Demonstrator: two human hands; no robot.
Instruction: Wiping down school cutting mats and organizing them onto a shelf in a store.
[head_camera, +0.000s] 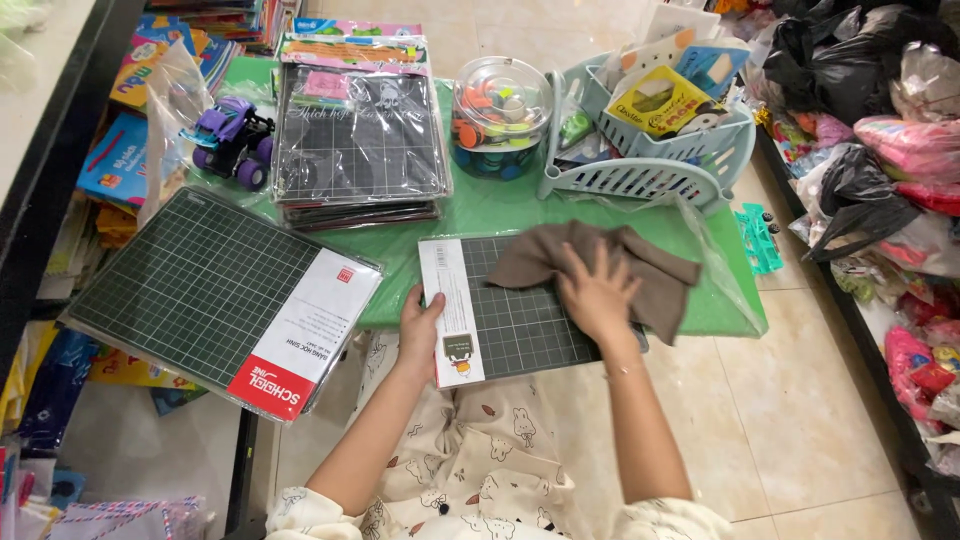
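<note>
A small dark green cutting mat (520, 325) with a white paper label lies on the front edge of a green table (510, 205). My left hand (420, 330) grips the mat's left edge at the label. My right hand (598, 292) presses flat on a brown cloth (655, 270) that lies spread over the mat's upper right part.
A larger wrapped cutting mat (200, 285) lies at the left. A stack of wrapped mats (360, 140), a purple toy truck (232, 140), a round clear tub (500, 115) and a pale blue basket (650, 170) stand behind. Black and coloured bags (860, 190) crowd the right.
</note>
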